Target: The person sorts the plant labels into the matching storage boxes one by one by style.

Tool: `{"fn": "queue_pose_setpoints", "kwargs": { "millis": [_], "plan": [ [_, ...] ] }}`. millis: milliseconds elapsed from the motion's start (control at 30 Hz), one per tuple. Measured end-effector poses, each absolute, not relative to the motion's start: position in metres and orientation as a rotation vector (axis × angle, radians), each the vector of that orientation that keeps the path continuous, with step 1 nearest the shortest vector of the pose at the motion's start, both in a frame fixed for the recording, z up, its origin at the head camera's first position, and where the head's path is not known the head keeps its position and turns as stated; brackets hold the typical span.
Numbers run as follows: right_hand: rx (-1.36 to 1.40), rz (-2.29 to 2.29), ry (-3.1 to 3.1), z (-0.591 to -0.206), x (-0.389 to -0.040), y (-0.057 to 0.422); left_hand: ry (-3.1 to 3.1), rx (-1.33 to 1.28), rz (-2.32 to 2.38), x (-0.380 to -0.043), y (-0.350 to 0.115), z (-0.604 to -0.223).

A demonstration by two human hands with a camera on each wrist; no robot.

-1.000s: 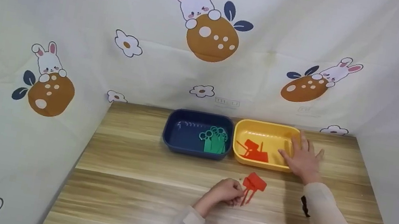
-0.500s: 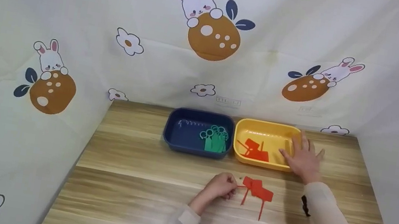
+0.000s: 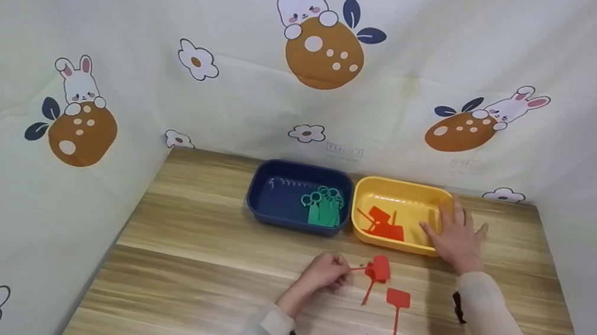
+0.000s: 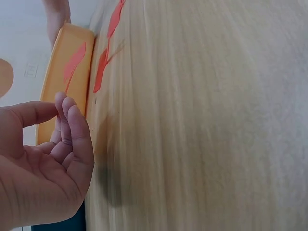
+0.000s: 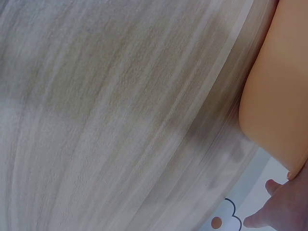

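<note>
My left hand (image 3: 325, 270) pinches the thin stem of a red plant label (image 3: 381, 267) between thumb and fingertips. In the left wrist view this held label (image 4: 75, 62) is raised off the wooden table, in front of the yellow bin. Two other red labels lie on the table: one partly hidden behind the held one, the other label (image 3: 398, 298) to its right with its stem toward me. My right hand (image 3: 458, 238) rests on the right end of the yellow bin (image 3: 423, 249), fingers spread and the thumb over its inside. Several red labels (image 3: 389, 231) are in that bin.
A navy bin (image 3: 266, 219) stands directly left of the yellow one, with several green ring-topped tags (image 3: 324, 210) at its right side. Behind both bins hangs a pale printed cloth (image 3: 235, 115), which also flanks the wooden table (image 3: 183, 293) on both sides.
The left hand has moved slightly left and away from me, drawing one label apart from the bunch. The rightmost label now lies separate on the table. The right hand stays on the yellow bin.
</note>
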State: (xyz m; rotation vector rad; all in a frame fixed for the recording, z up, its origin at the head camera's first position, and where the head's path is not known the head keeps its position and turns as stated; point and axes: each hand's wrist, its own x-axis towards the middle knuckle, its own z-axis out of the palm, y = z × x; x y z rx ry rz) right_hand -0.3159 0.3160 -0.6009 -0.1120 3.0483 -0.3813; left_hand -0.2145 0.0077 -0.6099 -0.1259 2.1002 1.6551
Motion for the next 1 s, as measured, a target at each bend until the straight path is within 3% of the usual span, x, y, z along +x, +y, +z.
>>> {"fn": "queue_pose_setpoints", "kwargs": {
  "millis": [1000],
  "plan": [
    [-0.111, -0.416, 3.04, -0.6, -0.314, 0.317, 2.12, -0.101, 1.918, -0.259, 0.016, -0.568]
  ]
}}
